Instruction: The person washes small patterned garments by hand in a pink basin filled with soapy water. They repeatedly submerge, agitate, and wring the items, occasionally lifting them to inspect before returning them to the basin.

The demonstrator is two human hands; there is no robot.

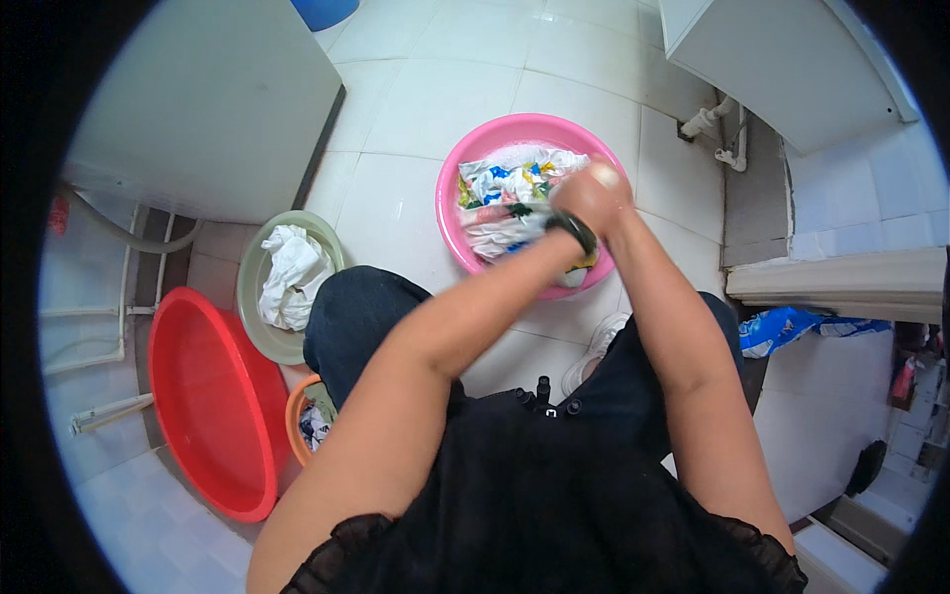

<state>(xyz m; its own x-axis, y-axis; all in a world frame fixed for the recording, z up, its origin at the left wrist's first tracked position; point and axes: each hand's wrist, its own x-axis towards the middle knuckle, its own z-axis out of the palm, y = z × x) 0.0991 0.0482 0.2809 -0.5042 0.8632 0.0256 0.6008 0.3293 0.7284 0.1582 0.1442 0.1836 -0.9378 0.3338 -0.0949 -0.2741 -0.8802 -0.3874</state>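
Note:
A pink plastic basin (450, 215) stands on the tiled floor before me, with sudsy water and a wet white cloth with a multicoloured print (512, 182) in it. Over the basin's right side, my left hand (577, 202) and my right hand (612, 185) are pressed together, blurred by motion. A dark green bangle (577, 232) circles my left wrist. The blur and the overlap hide my fingers, and I cannot tell whether cloth is between them. The print cloth lies bunched beside and below my hands.
A pale green basin (249, 297) with a white cloth (295, 275) stands left of my knee. Near it are a large red tub (211, 401), leaning on its side, and an orange basin (293, 423) holding fabric. White pipes (731, 141) and a blue plastic bag (779, 330) are at the right.

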